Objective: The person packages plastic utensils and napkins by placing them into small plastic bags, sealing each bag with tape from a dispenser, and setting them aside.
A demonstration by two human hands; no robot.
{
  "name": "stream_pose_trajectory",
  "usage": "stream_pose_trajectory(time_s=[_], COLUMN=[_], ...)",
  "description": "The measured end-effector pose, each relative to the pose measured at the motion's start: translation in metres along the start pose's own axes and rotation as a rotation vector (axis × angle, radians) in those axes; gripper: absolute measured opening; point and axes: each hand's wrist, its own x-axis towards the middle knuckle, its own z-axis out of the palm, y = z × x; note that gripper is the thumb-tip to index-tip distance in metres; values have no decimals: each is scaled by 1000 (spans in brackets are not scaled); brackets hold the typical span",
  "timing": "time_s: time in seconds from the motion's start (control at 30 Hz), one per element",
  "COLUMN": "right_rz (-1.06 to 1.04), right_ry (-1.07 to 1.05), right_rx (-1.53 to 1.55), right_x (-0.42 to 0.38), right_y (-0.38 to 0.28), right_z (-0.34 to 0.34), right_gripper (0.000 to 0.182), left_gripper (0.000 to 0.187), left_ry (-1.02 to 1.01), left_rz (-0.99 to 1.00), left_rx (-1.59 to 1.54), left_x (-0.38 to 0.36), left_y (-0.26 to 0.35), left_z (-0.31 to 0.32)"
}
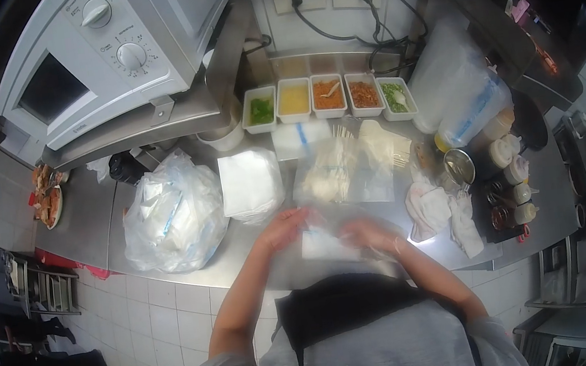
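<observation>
My left hand (286, 229) has its fingers pinched on the edge of a clear plastic bag (330, 216) just above the counter's front part. Opposite it, my right hand (369, 235) is at the bag's other side, its fingers smeared by motion. Between and below the hands lies a white napkin (326, 246), overlapped by the bag in this view. Right behind them rest clear packets of wooden cutlery (332, 171), some with light sticks showing. A stack of white napkins (250, 183) stands to the left of these packets.
A large bundle of plastic bags (174, 216) sits at the left. Along the back are several white tubs, one with chopped greens (261, 111). Cloths (429, 210), a metal ladle (459, 166) and squeeze bottles (517, 170) stand right. A microwave (85, 69) overhangs the back left.
</observation>
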Motion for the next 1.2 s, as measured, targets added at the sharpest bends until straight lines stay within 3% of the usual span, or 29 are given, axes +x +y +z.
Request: stream_pose_trajectory(time_s=[0.03,0.27,0.37,0.43,0.57,0.63,0.7,0.73,0.8,0.83,0.87,0.93,0.97,1.03,1.13,1.17,1.2], right_rz=[5,-23,138,-10,50,74,21,-31,2,36,43,160,165,322,250,252,340], right_ry=[29,60,9,13,-143,-137,-141,-148,-76,-13,-9,94,101,196,238,244,290], right_rx=[106,13,93,134,66,223,257,289,312,331,333,224,224,887,1117,1121,784], right_x=[3,1,0,-2,1,4,3,2,-3,-8,-14,-29,-35,-45,-59,-66,-73], right_y=[5,14,13,20,28,21,21,20,16,12,8,5,11,24,30,29,7], right_z=[3,2,1,0,-2,0,0,0,-4,-6,-11,-24,-25,-26,-23,-23,-29], right_gripper=[25,35,41,31,24,21,25,30,36,42,42,56,56,67,67,67,67], left_gripper=[32,29,29,29,25,23,26,26,36,40,40,46,46,56,61,61,62], left_ry=[-1,-48,-51,-30,74,146,645,639,749,520,512,264,256,280,265,256,261], left_rz=[1,68,106,136,216,257,451,450,1185,1161,1159,890,893,621,528,528,474], left_rx=[-1,-172,-170,-130,33,44,325,330,1078,1173,1169,1530,1528,1692,1775,1777,1768], left_x=[0,0,-1,-3,-2,-9,-30,-33,-39,-37,-31,-24,-19,-9,-3,-3,-2], left_y=[-1,-6,-13,-16,-25,-22,-14,-17,-29,-37,-43,-39,-42,-42,-42,-43,-44], left_z=[-1,-4,-5,-3,-5,8,35,41,51,54,59,87,91,98,98,99,100])
